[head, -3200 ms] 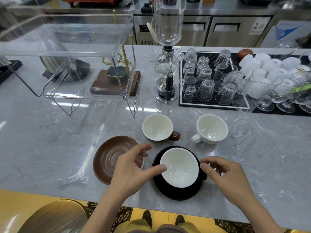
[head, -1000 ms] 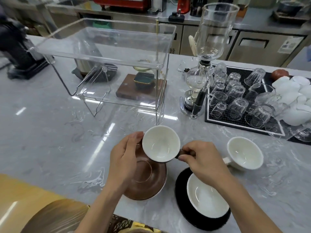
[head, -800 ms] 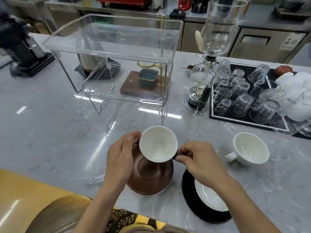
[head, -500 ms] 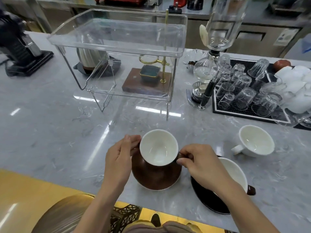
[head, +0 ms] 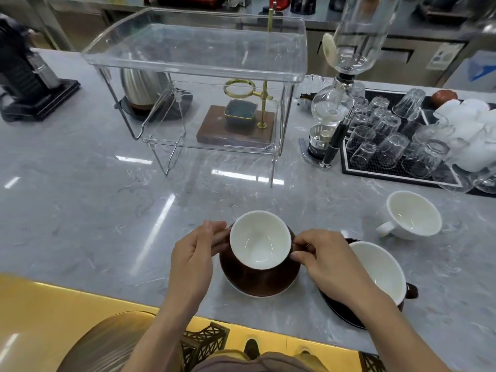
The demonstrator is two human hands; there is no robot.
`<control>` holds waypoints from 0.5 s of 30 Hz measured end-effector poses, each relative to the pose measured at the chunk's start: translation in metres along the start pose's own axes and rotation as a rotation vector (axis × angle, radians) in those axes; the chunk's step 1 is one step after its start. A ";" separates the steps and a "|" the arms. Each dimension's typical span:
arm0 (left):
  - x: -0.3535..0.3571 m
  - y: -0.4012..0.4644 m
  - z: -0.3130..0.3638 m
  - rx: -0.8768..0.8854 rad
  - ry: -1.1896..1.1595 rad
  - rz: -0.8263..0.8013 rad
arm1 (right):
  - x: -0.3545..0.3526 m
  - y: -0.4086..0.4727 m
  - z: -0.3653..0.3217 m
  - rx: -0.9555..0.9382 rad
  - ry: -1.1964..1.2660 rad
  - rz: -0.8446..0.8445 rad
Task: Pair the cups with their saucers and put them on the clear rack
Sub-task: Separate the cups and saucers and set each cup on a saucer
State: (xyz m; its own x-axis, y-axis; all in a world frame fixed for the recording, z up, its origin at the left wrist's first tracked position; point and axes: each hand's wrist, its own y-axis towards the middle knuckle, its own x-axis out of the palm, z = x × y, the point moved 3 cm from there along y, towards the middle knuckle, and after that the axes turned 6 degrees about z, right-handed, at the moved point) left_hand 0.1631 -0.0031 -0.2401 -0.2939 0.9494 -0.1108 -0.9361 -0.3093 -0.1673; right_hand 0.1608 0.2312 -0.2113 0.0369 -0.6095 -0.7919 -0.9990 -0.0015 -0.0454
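While the two-tier clear acrylic rack (head: 198, 63) at twelve o'clock carries no cup or saucer on either shelf, the pairing itself looks about two-thirds done. At the near middle of the grey marble desk (head: 80, 210), a brown cup with a white inside (head: 259, 238) sits over its round brown saucer (head: 259, 280); whether the cup has fully settled I cannot tell. The left hand (head: 192, 260) pinches the cup's nine o'clock side with thumb and fingertips, and the right hand (head: 326, 260) is curled round its handle at three o'clock — both clamped on the same cup. At four o'clock a dark cup with a white inside (head: 381, 272) already rests on its black saucer (head: 341, 315), partly hidden by the right forearm. At two o'clock an all-white cup (head: 412, 214) stands alone on the desk, with no matching saucer in sight. By my judgement, that cup needs a saucer and every pair must go onto the rack. A white label on the steel cabinet door (head: 444, 56) at one o'clock carries printing too small to read — no brand is legible anywhere.
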 end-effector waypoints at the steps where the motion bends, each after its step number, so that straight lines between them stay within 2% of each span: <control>1: 0.000 0.000 0.000 0.001 0.008 -0.003 | 0.001 0.000 0.001 0.006 -0.001 -0.003; 15: -0.001 -0.002 -0.003 0.071 0.155 -0.007 | 0.001 -0.003 0.004 0.024 0.004 -0.033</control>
State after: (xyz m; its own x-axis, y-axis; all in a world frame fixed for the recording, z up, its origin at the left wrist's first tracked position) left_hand 0.1660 -0.0038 -0.2422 -0.2596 0.9300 -0.2602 -0.9508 -0.2933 -0.0997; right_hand 0.1640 0.2339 -0.2147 0.0693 -0.6128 -0.7872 -0.9963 -0.0021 -0.0860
